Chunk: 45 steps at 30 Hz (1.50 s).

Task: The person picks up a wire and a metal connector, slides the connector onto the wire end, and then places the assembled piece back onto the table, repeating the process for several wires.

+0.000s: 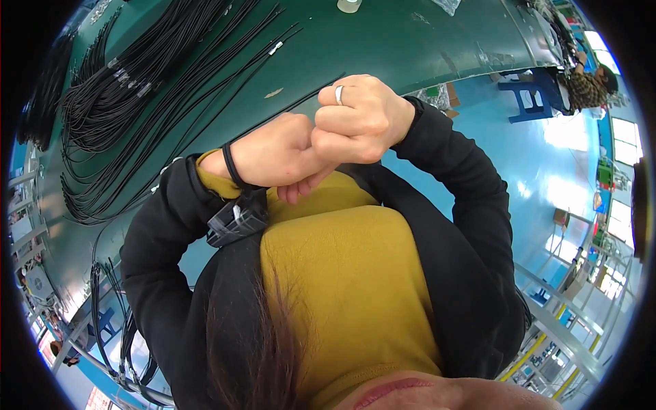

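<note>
Both my hands are balled into fists and pressed together in front of my chest. My left hand (273,154) is clenched, with a black hair band (231,167) round the wrist. My right hand (359,119) is clenched too, a ring (339,93) showing on one finger, and its knuckles sit against the left fist. Nothing shows inside either fist, so as far as I can see I am holding nothing.

The nearest things are the black cables on the green counter (410,41) beyond my hands. One thin loose cable (294,99) runs slantwise across the counter and passes behind my fists; I cannot tell whether it touches them. The big bundles of cables (113,92) lie well off to my left, fanned out in long strands and pinched together where pale bands wrap them.

I judge these cables to be light and limp. A single strand would sag and trail if I lifted it at one end, and its smooth jacket would probably slide through a slack grip. A bundle looks best taken at the banded part, where the strands are held together. A single strand I would pinch near its end.

A roll of tape (349,5) sits at the far edge of the counter. A dark clip (236,219) hangs on my yellow top (342,273). Another person (591,82) is working far off to my right, beyond a blue stool (529,96).
</note>
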Motion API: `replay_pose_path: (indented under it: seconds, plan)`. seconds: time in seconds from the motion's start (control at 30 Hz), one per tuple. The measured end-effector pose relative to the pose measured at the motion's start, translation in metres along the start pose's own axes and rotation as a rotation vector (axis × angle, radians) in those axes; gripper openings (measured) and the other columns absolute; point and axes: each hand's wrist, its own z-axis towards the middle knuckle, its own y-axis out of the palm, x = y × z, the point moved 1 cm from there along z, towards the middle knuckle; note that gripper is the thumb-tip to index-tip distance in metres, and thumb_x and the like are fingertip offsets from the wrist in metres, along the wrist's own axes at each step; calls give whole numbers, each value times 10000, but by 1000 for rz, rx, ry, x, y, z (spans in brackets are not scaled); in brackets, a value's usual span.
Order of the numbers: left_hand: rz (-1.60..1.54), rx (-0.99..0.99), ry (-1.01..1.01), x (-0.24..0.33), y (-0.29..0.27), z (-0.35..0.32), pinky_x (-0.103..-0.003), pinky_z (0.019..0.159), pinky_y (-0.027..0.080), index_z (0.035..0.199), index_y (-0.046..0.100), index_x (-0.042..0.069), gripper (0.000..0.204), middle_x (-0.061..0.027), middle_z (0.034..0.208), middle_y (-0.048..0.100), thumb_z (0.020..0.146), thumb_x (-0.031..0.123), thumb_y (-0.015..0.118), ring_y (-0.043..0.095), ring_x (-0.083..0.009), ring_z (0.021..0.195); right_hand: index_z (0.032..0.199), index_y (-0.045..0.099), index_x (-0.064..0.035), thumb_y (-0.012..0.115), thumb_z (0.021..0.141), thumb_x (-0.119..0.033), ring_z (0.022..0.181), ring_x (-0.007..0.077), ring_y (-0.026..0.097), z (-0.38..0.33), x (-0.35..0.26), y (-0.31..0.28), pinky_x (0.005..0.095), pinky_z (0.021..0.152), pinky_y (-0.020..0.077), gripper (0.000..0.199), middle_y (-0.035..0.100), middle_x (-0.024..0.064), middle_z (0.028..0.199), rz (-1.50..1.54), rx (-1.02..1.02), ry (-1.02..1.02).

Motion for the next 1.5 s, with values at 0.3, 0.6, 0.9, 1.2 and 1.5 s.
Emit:
replay_pose_path:
  seconds: [0.3,0.6,0.9,1.2,1.5]
  plan:
    - [-79,72,28,0,3,-5,-242,467,512,655,584,-17,318,-103,623,622,887,142,435,637,-161,514,572,333,-82,595,429,-186,462,141,319,-5,6,-4,249,366,274,316,232,15,603,-17,-17,19]
    - [-5,-61,10,-6,1,1,-249,474,518,694,609,-27,269,-100,645,634,842,101,425,645,-169,529,572,315,-89,501,385,-136,457,145,325,-5,-2,4,254,364,276,268,237,15,594,63,-53,16]
    - [-346,-8,187,-29,-4,-10,-249,537,522,751,625,-24,203,-91,669,642,847,46,459,654,-166,589,597,382,-89,713,636,-257,451,148,308,-7,14,17,245,377,291,373,293,14,578,190,49,219]
    - [916,1343,255,-108,-79,34,-370,594,474,849,612,55,103,-98,800,587,760,99,638,589,-300,723,861,543,-26,533,937,-231,503,41,374,-87,88,64,221,436,311,218,430,-55,604,805,273,1678]
    - [949,1233,168,-121,-87,48,-399,636,459,856,593,60,105,-91,814,550,775,95,649,568,-302,756,956,592,-31,573,901,-153,574,70,444,-85,107,81,228,532,366,135,500,-4,643,363,-101,1264]
